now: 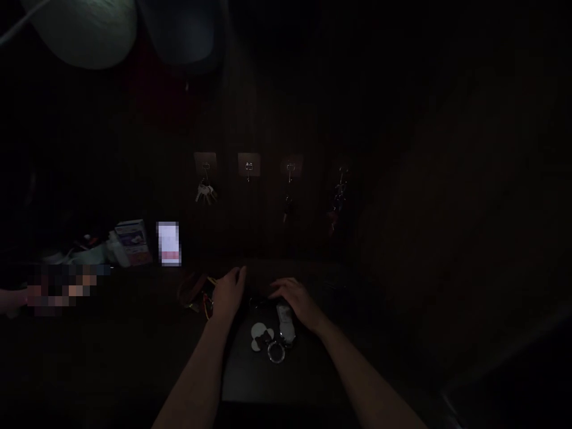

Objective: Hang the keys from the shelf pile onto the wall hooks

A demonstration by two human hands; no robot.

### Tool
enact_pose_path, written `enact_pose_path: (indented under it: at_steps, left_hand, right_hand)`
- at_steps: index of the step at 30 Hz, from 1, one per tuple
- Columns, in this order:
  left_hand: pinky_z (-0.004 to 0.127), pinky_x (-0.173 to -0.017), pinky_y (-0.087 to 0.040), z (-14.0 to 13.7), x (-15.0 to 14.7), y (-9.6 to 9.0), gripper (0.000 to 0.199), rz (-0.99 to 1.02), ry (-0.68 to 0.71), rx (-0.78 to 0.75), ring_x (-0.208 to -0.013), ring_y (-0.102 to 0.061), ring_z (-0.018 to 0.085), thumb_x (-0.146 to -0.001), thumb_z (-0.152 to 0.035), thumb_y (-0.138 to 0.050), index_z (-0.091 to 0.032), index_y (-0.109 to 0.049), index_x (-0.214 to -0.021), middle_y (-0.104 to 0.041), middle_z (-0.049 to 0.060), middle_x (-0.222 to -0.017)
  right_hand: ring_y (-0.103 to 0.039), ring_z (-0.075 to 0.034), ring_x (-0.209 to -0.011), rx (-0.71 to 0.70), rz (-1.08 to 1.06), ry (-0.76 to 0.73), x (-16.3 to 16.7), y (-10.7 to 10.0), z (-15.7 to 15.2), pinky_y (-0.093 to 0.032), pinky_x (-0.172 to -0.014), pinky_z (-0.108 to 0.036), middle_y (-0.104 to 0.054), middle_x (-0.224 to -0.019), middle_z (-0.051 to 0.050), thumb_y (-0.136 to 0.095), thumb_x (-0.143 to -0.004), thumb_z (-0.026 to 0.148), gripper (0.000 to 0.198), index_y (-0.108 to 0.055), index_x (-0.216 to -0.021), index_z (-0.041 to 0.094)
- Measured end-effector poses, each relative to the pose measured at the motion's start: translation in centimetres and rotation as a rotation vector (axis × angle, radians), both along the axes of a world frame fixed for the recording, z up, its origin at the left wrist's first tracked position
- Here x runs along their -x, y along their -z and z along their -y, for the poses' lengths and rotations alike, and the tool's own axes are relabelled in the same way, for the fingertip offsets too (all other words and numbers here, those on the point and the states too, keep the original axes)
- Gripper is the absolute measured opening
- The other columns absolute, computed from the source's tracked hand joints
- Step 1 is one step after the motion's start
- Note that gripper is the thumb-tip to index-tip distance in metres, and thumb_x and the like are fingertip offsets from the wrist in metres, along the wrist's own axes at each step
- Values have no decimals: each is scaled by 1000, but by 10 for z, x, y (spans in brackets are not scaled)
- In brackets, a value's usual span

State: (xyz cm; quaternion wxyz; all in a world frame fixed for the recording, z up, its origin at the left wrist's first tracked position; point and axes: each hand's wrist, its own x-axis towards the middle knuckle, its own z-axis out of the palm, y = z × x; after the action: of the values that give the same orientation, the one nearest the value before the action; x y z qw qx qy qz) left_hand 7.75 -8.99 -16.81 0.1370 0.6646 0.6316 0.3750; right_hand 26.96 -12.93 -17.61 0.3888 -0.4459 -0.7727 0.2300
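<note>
In dim light my left hand (229,295) rests on the dark surface, fingers stretched forward and apart. Beside it on the left lies a tangle of red and yellow cords (207,302), partly covered by the hand. My right hand (297,298) reaches in from the right, its fingers extended and loosely spread, with no object visible in them. Just below its fingers lies a pale, strap-like keychain piece (286,322). A metal ring (276,351) and a white, round-eared charm (259,335) with a dark bow are close by. Something small and dark between the hands is too dim to name.
Several hooks hang on the wall, with bunches of keys (206,192) on the left one and dark keys (339,193) at the right. A lit, pixelated screen (168,243) stands beside a small box (133,241). Caps (89,30) hang above. A pixelated patch covers the left side.
</note>
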Motion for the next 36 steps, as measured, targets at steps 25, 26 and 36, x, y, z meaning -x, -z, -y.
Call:
enact_pose_path:
  at_steps: [25,26,36]
  left_hand:
    - [33,-88,-41,-3,-6,13,22,-46,448,-191,-98,-56,20,-80,-23,-46,-22,-63,-94,-64,5,-99]
    - [34,-89,-40,-3,-7,15,22,-73,482,-196,-99,-55,20,-78,-20,-48,-22,-64,-94,-63,5,-99]
    - [35,-87,-40,-5,-12,23,30,-222,438,-181,-98,-53,21,-72,-11,-49,-23,-61,-97,-62,5,-101]
  right_hand:
    - [-48,-20,-108,83,44,261,-3,3,-4,-29,-93,-40,-65,-107,0,-26,-92,44,43,-67,-98,31]
    - [-48,-20,-108,82,49,269,-4,4,-5,-29,-92,-40,-65,-107,0,-26,-92,43,43,-67,-98,30]
    - [-51,-19,-99,-1,85,281,-6,10,-10,-32,-88,-37,-65,-96,-2,-23,-93,43,46,-67,-96,28]
